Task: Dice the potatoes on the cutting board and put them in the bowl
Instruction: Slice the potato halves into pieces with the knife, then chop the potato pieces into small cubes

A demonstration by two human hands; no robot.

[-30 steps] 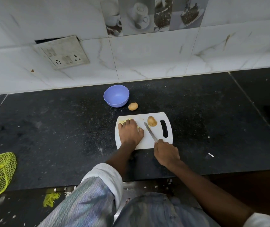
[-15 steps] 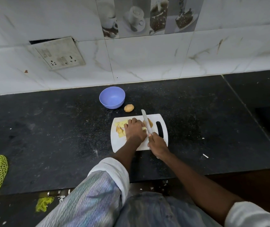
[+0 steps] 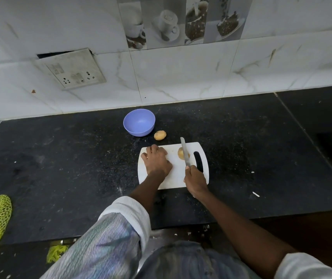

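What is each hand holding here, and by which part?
The right hand grips the knife by its handle, blade over the potato. The left hand rests on the cutting board; anything under it is hidden.

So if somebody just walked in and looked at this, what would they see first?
Probably the white cutting board in the middle of the dark counter, with the right hand holding a knife over a potato and the left hand resting on the board's left side. Next, the purple bowl behind the board near the wall, with another potato just to its right.
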